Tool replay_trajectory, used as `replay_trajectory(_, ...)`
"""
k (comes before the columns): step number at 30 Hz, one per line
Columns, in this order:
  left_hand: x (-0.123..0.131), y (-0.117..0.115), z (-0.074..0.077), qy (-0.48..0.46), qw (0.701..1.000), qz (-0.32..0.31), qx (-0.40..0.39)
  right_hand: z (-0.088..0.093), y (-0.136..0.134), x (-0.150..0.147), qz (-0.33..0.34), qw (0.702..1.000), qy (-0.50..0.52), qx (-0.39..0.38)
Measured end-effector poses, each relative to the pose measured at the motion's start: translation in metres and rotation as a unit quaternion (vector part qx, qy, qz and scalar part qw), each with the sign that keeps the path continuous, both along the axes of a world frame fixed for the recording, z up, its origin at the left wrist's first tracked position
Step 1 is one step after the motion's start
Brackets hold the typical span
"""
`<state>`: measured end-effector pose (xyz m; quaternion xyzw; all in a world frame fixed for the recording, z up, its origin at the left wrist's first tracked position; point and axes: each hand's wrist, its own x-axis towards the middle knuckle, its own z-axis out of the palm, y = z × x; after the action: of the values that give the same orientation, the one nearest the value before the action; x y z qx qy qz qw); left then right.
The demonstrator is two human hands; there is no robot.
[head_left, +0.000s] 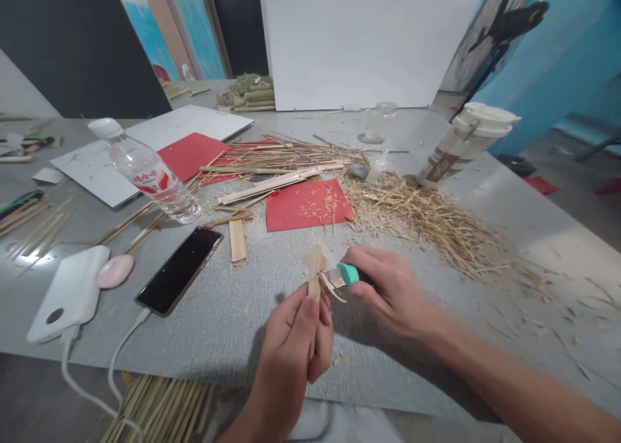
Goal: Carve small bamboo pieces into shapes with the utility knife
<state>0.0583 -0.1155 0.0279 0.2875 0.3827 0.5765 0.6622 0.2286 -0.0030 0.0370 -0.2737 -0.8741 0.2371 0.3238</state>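
In the head view, my left hand (295, 336) is closed around a thin pale strip of wood or bamboo (315, 288) that points away from me. My right hand (388, 286) grips a utility knife (348, 274) with a green end and a short metal blade. The blade lies against the strip just above my left fingers, and a curled shaving hangs beside it. The strip's far end is blurred. Beyond my hands lies a red sheet (301, 210) scattered with shavings. A short flat piece of the same pale material (237, 241) rests to its left.
A phone (179, 271), a white power bank (72, 294) and a water bottle (150, 174) occupy the left. Thin sticks (291, 155) lie behind the red sheet. A shavings pile (436, 223) and lidded canister (460, 145) are on the right. Cut stalks (160, 407) sit below the table's front edge.
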Motion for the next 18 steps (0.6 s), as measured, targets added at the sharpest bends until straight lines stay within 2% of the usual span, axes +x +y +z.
replay_trajectory(9, -0.01, -0.001, 0.0, 0.049, 0.998, -0.038, -0.001, 0.014, 0.002, 0.003, 0.058, 0.991, 0.005, -0.121)
replay_trajectory(15, -0.023, -0.003, 0.002, 0.125, 0.99, -0.062, -0.002, 0.023, 0.007, 0.011, 0.145, 0.952, -0.04, -0.265)
replay_trajectory(18, -0.025, -0.003, 0.0, 0.147, 0.987, -0.06, -0.013, 0.029, 0.008, 0.016, 0.143, 0.945, -0.052, -0.291)
